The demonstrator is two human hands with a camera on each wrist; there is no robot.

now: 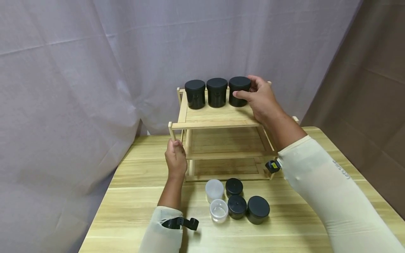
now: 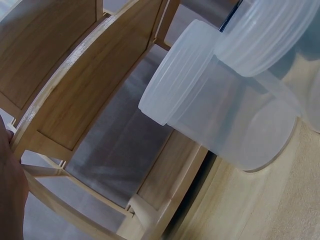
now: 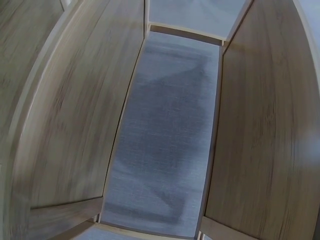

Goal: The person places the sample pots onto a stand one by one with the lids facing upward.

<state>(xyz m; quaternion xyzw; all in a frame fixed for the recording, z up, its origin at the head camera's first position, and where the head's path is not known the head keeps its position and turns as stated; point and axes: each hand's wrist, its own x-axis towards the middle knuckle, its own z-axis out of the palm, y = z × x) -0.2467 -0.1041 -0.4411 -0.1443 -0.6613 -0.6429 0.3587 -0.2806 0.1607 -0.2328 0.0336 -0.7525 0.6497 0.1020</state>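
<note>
Three lidded black jars (image 1: 216, 93) stand in a row on the top shelf of a wooden rack (image 1: 218, 121). My right hand (image 1: 264, 100) holds the rightmost black jar (image 1: 238, 100), thumb across its front and fingers at its far side. That jar sits at shelf level; whether it bears on the shelf is hard to tell. Lower down, my left hand (image 1: 176, 158) grips the rack's front left post, and part of this hand (image 2: 12, 190) shows at the edge of the left wrist view. Only the rack's shelves (image 3: 80, 115) appear in the right wrist view.
In front of the rack, on the wooden table (image 1: 133, 200), stand a lidded translucent jar (image 1: 214, 189), a clear jar (image 1: 219, 211) and three black jars (image 1: 258, 210). Grey cloth (image 1: 79, 88) hangs behind the rack. Two lower shelves lie under the top one.
</note>
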